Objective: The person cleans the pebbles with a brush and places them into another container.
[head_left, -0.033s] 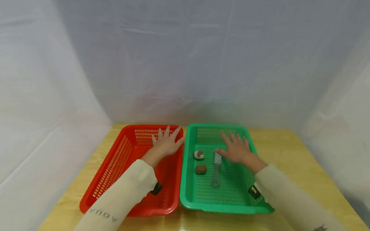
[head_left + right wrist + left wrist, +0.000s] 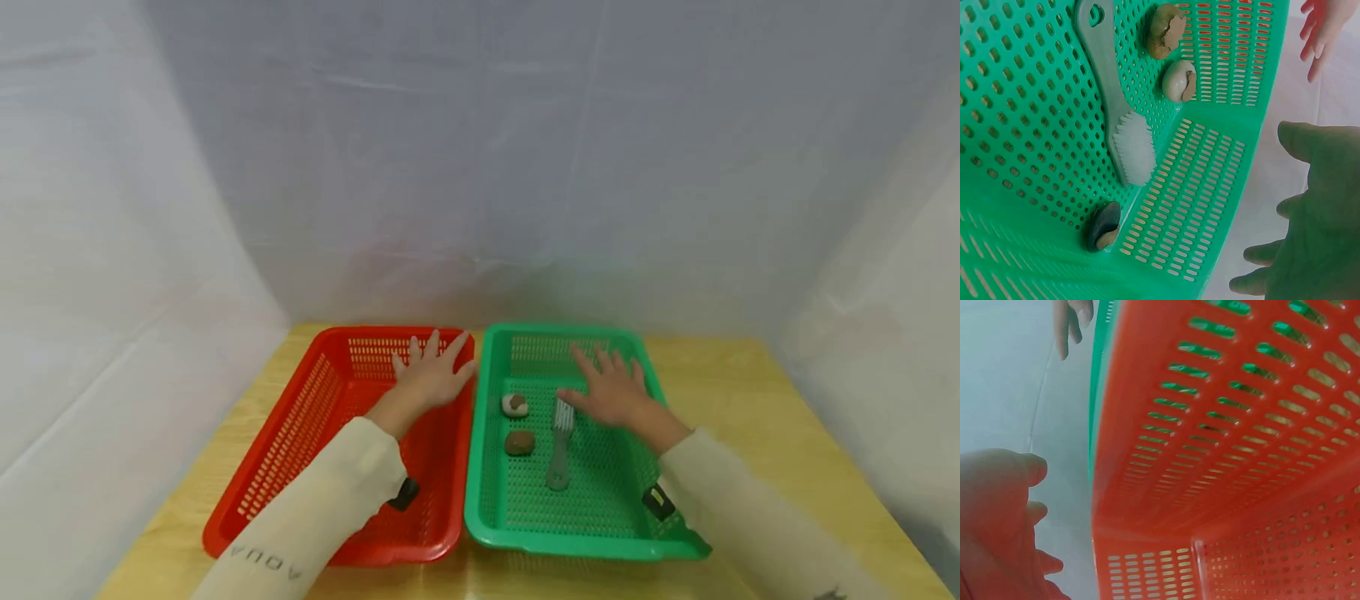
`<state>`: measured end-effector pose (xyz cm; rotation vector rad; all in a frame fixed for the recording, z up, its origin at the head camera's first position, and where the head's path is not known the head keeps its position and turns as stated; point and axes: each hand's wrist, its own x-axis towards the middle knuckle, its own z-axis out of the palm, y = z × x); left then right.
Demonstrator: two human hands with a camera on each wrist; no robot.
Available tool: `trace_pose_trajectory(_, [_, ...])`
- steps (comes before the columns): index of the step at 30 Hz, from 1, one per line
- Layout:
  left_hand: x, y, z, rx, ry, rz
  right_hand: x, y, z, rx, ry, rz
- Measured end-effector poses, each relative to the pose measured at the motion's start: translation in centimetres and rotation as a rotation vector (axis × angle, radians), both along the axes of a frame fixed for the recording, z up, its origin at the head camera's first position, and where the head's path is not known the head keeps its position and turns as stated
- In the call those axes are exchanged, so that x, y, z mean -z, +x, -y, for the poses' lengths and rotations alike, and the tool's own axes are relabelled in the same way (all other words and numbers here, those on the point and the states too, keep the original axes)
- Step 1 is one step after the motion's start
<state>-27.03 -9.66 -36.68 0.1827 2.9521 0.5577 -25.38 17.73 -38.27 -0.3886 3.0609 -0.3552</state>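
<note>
My left hand [image 2: 425, 385] hovers over the far right part of the red basket [image 2: 375, 552], fingers spread and nothing held. Over the green basket [image 2: 570, 546], my right hand [image 2: 613, 398] is likewise spread and holds nothing. Below it and to its left lies a brush [image 2: 557, 467] with a grey handle and white bristles [image 2: 1136, 150]. A white stone [image 2: 514, 406] and a brown stone [image 2: 519, 442] sit left of the brush. A dark stone [image 2: 1104, 225] shows in the right wrist view only. The stones in that view bear tan patches.
The two baskets stand side by side on a wooden table [image 2: 750, 433]. Whitish sheeting [image 2: 480, 167] hangs behind them and on both sides. A small black device [image 2: 405, 493] sits at the left wrist, another black device [image 2: 658, 502] at the right.
</note>
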Motion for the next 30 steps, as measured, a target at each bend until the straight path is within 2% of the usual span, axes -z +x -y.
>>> trace_pose_trajectory(5, [1.4,0.6,-0.2,-0.013,0.002,0.001,1.3,0.6,0.1,0.035,-0.04,-0.004])
trace_pose_trajectory(9, [1.7,0.8,-0.5,-0.008,0.016,0.002,1.7,0.7,-0.2,0.053,-0.038,-0.005])
trace_pose_trajectory(16, [0.7,-0.1,-1.5,0.026,0.035,-0.02,0.6,0.3,-0.6,0.061,-0.029,0.0])
trace_pose_trajectory(24, [-0.6,-1.2,-2.5,0.045,-0.025,-0.046,0.0,-0.3,-0.1,0.056,0.006,0.015])
trace_pose_trajectory(27, [-1.2,-1.6,-3.3,0.063,-0.053,-0.056,-0.3,-0.5,0.3,0.045,0.021,0.024])
trace_pose_trajectory(30, [-1.7,-1.8,-4.3,0.081,-0.045,-0.055,-0.5,-0.6,0.9,0.025,0.02,0.048])
